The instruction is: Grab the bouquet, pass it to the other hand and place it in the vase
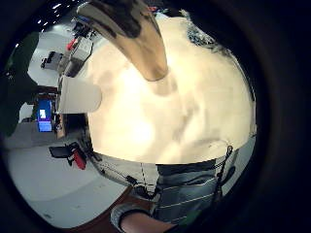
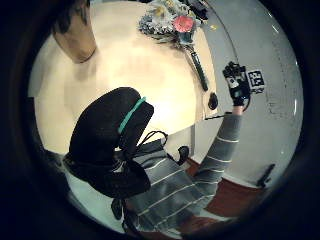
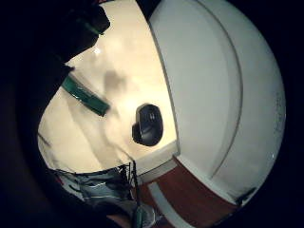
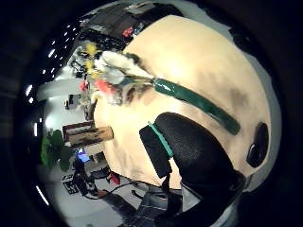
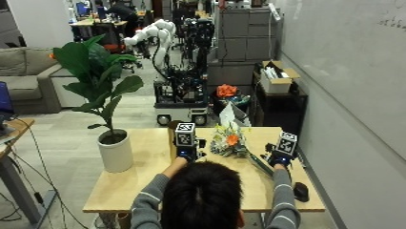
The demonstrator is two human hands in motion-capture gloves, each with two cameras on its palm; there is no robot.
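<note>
Bouquet [image 5: 228, 141] flat on table [image 5: 139, 183], blooms far, green-wrapped stem [image 4: 196, 101] angled near-right for pickup. Right hand [image 5: 279, 155] beside stem end, left hand [image 5: 188, 150] raised near vase [image 2: 75, 32]; both grip states undeterminable.

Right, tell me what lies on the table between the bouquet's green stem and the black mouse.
Nothing: in the right thumb side palm view, only bare tan tabletop separates the green wrapped stem of the flower bouquet from the black computer mouse.
</note>
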